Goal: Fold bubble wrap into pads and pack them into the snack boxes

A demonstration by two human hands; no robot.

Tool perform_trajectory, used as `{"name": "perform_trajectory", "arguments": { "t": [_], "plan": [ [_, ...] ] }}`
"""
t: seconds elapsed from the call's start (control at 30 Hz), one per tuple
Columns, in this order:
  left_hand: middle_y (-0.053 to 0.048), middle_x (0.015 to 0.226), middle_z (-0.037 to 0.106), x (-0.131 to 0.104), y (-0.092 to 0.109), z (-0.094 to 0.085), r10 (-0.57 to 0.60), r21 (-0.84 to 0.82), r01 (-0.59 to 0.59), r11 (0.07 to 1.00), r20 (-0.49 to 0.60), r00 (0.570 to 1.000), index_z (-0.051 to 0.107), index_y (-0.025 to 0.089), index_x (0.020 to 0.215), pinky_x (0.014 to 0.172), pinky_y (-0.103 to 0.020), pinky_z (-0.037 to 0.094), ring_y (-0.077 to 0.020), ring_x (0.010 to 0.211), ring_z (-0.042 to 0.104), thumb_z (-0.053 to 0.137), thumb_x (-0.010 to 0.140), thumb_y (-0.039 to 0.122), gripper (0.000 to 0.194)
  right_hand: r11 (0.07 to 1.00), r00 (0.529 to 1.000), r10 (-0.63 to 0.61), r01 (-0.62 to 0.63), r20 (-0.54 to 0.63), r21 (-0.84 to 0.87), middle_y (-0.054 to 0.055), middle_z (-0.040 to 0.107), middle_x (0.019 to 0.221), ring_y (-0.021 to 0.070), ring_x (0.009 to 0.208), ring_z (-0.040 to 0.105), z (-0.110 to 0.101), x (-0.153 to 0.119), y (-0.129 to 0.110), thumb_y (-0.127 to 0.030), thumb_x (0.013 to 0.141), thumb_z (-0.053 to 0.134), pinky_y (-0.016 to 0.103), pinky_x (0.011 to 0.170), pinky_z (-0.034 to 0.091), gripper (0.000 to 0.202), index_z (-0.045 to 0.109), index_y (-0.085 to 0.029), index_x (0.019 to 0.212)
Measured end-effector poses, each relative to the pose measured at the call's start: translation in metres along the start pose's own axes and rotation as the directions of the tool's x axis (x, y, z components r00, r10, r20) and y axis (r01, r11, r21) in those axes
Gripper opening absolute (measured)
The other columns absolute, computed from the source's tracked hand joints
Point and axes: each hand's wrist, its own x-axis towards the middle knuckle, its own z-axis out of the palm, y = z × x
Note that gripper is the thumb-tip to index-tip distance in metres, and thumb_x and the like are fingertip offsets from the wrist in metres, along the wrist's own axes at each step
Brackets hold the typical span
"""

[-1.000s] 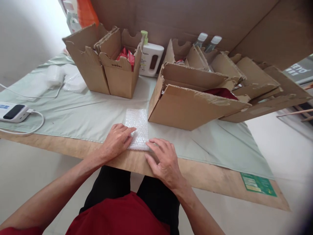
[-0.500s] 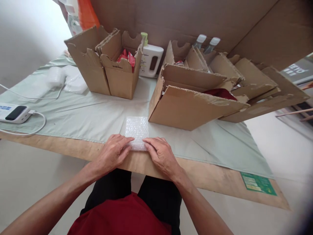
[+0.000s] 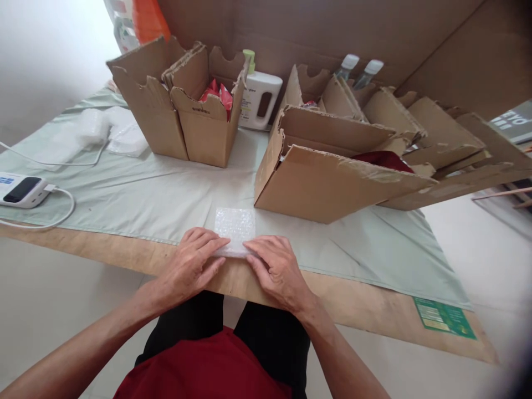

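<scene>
Bubble wrap [image 3: 235, 223] had shortened toward the person since a second earlier, its far edge now nearer. It lay at the front of the cloth-covered surface [image 3: 166, 194], near a cardboard box [image 3: 324, 185]. Left hand [image 3: 192, 259] and right hand [image 3: 277, 269] touched its near end; whether either grip was clamped could not be told.

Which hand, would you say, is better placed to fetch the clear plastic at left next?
Probably the left hand: the clear plastic lies to its left, and the right hand is farther away.
</scene>
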Motion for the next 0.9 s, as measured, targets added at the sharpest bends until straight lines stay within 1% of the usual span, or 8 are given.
{"name": "perform_trajectory", "arguments": {
  "t": [0.07, 0.13, 0.23, 0.37, 0.53, 0.63, 0.73, 0.9],
  "plan": [
    [-0.007, 0.104, 0.073, 0.003, -0.002, -0.001, -0.057, -0.065, 0.058, 0.996, 0.022, 0.998, 0.059, 0.021, 0.129, 0.092, -0.041, 0.052, -0.0232, 0.1, 0.064, 0.055, 0.101, 0.021, 0.028, 0.998, 0.999, 0.044, -0.044, 0.006, 0.032, 0.006, 0.079, 0.109, 0.0235, 0.103, 0.069, -0.002, -0.001, -0.002, -0.022, 0.103, 0.055, 0.043, 0.095, 0.049, 0.024, 0.071, -0.022, 0.12],
    [-0.006, 0.098, 0.073, 0.01, -0.006, 0.001, -0.11, -0.056, 0.11, 0.992, 0.012, 0.994, 0.06, 0.021, 0.129, 0.089, -0.041, 0.053, -0.023, 0.095, 0.065, 0.055, 0.101, 0.023, 0.029, 0.998, 0.996, 0.063, -0.064, -0.061, -0.009, 0.009, 0.077, 0.114, 0.0251, 0.107, 0.067, -0.001, -0.002, -0.002, -0.025, 0.104, 0.054, 0.043, 0.094, 0.049, 0.026, 0.07, -0.021, 0.123],
    [-0.009, 0.104, 0.072, 0.02, -0.013, 0.01, -0.146, 0.045, 0.148, 0.988, -0.057, 0.988, 0.064, 0.018, 0.124, 0.087, -0.043, 0.055, -0.0252, 0.095, 0.065, 0.055, 0.099, 0.022, 0.026, 0.992, 0.99, -0.014, -0.004, -0.142, -0.128, 0.013, 0.073, 0.124, 0.0283, 0.116, 0.064, 0.004, -0.003, 0.0, -0.027, 0.103, 0.055, 0.045, 0.097, 0.048, 0.027, 0.068, -0.018, 0.126],
    [-0.013, 0.12, 0.068, 0.017, -0.014, 0.015, -0.074, 0.115, 0.09, 0.989, -0.137, 0.988, 0.064, 0.018, 0.123, 0.095, -0.045, 0.053, -0.0278, 0.11, 0.064, 0.056, 0.1, 0.025, 0.025, 0.977, 0.995, -0.084, 0.074, -0.045, -0.2, 0.011, 0.073, 0.128, 0.0299, 0.126, 0.06, 0.009, 0.002, 0.004, -0.022, 0.101, 0.058, 0.047, 0.101, 0.045, 0.026, 0.069, -0.019, 0.125],
    [-0.01, 0.109, 0.072, 0.004, -0.008, 0.006, -0.009, 0.092, 0.018, 0.996, -0.095, 0.995, 0.062, 0.02, 0.125, 0.093, -0.044, 0.052, -0.0258, 0.103, 0.065, 0.057, 0.1, 0.026, 0.026, 0.998, 1.0, -0.017, 0.016, -0.019, -0.054, 0.007, 0.078, 0.117, 0.0252, 0.117, 0.066, 0.005, 0.007, 0.004, -0.022, 0.105, 0.053, 0.045, 0.102, 0.046, 0.026, 0.069, -0.023, 0.125],
    [-0.008, 0.1, 0.074, 0.009, -0.012, 0.004, -0.081, 0.052, 0.087, 0.995, -0.104, 0.991, 0.064, 0.019, 0.122, 0.091, -0.043, 0.052, -0.0239, 0.095, 0.066, 0.052, 0.101, 0.025, 0.025, 0.998, 0.998, 0.054, -0.054, -0.037, -0.01, 0.008, 0.075, 0.125, 0.0253, 0.116, 0.066, 0.004, 0.01, 0.001, -0.028, 0.106, 0.05, 0.044, 0.101, 0.047, 0.03, 0.065, -0.022, 0.131],
    [-0.007, 0.094, 0.074, 0.02, -0.022, 0.008, -0.191, 0.066, 0.198, 0.978, -0.098, 0.977, 0.067, 0.019, 0.12, 0.088, -0.042, 0.053, -0.0236, 0.089, 0.066, 0.051, 0.101, 0.029, 0.027, 0.996, 0.996, 0.076, -0.079, -0.054, -0.05, 0.011, 0.067, 0.139, 0.0281, 0.124, 0.062, 0.007, 0.015, 0.001, -0.033, 0.104, 0.053, 0.046, 0.102, 0.047, 0.037, 0.06, -0.023, 0.139],
    [-0.013, 0.116, 0.071, 0.031, -0.034, 0.012, -0.268, 0.088, 0.277, 0.957, -0.105, 0.958, 0.068, 0.017, 0.123, 0.095, -0.047, 0.051, -0.029, 0.105, 0.064, 0.053, 0.099, 0.032, 0.032, 0.984, 0.996, 0.092, -0.091, 0.004, -0.156, 0.011, 0.071, 0.132, 0.0293, 0.122, 0.061, 0.014, 0.027, 0.007, -0.027, 0.102, 0.054, 0.047, 0.1, 0.047, 0.033, 0.065, -0.021, 0.132]
  ]
}}
